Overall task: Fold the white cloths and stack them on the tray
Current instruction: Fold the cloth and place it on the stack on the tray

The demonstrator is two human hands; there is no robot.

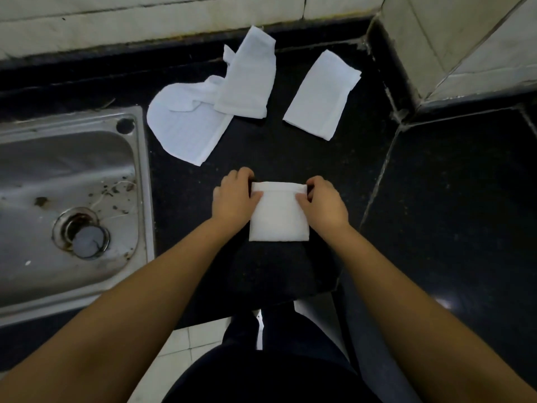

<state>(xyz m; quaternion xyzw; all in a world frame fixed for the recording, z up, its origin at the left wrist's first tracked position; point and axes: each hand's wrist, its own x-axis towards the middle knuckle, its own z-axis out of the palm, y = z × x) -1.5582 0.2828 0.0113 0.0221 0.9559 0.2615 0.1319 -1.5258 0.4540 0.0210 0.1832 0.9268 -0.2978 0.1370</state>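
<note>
A small folded white cloth (278,219) lies square in front of me on a dark flat tray (287,271) that blends into the black counter. My left hand (234,197) pinches its far left corner and my right hand (326,203) pinches its far right corner, thumbs on top of the fold. Farther back, a loose rumpled white cloth (186,129) lies by the sink, with a long folded cloth (248,82) overlapping it. A third cloth (322,96), folded into a strip, lies apart to the right.
A steel sink (72,181) with a dirty drain fills the left side. The black counter (450,199) turns a corner at the right, under tiled walls (465,39). The counter's front edge is just below the tray, with my dark-clothed legs and pale floor tiles beneath.
</note>
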